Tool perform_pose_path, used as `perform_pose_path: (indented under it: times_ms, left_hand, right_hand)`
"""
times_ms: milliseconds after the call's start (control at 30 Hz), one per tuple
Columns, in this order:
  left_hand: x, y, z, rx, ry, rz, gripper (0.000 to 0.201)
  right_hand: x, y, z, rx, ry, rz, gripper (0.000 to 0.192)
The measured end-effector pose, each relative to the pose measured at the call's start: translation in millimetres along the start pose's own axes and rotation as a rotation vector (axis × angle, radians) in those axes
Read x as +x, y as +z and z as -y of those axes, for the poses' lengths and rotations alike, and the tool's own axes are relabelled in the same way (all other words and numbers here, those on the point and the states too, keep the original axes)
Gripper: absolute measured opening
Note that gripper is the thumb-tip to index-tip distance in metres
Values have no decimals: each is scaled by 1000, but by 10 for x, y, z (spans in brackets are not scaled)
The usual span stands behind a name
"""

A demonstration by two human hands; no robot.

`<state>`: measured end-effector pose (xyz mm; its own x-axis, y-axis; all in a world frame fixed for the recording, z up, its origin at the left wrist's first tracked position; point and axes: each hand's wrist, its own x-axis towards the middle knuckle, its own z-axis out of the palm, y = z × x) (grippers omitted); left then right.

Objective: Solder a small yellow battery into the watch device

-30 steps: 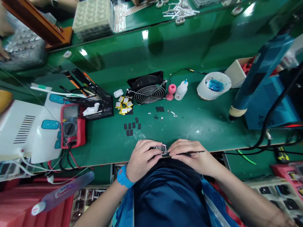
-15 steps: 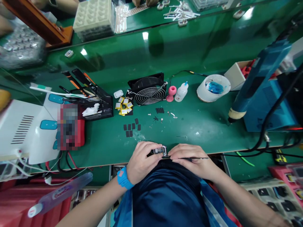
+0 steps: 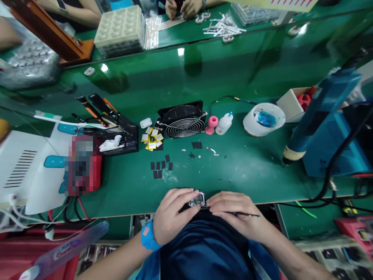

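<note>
At the near edge of the green bench [image 3: 250, 171], my left hand [image 3: 171, 212] pinches a small silvery device [image 3: 197, 200] between its fingertips. A blue band wraps that wrist. My right hand [image 3: 236, 214] lies right beside the device and grips a thin dark tool [image 3: 244, 214], whose shaft points off to the right while its tip meets the device. Both hands hover over my dark blue apron.
A black fan [image 3: 182, 119], pink holder [image 3: 211, 124], squeeze bottle [image 3: 224, 123] and cup with blue residue [image 3: 264, 118] stand behind. Small black pads [image 3: 160, 165], yellow-taped parts [image 3: 151, 139], a tool rack [image 3: 116, 134], a red meter [image 3: 83, 165], a blue machine [image 3: 326, 128]. Other people's hands work at the far bench.
The view has tilted so the bench and both hands sit lower in the picture. The hands keep the same hold on the device and the tool.
</note>
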<state>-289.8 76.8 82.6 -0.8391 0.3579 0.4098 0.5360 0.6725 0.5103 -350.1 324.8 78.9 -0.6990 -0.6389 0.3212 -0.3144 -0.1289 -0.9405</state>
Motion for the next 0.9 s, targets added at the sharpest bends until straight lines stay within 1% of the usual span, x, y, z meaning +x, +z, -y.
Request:
perform_pose_path:
  times_ms: [100,133,267,500,667,767,900]
  left_hand:
    - [-6,6,-15,-77,-168,11,24]
    - [-7,7,-17,-97,-206,17,25]
    - [0,-4,-15,-127,-248,40,25]
    - [77,-18,-18,-143,-244,27,21]
    - [82,-18,-16,-150,-231,23,21]
    - [68,-22,4,-161,-225,33,22]
    - [48,-21,31,-135,-126,25,20]
  right_hand:
    - [-8,-1,8,-7,35,-3,13]
    - [-6,-6,13,-14,52,0,13]
    - [26,-42,40,-20,93,21,13]
    - [89,-119,61,10,133,111,16]
    - [93,-99,82,-13,133,80,16]
    - [80,-76,89,-50,127,91,16]
    - [48,-59,75,-43,103,66,17]
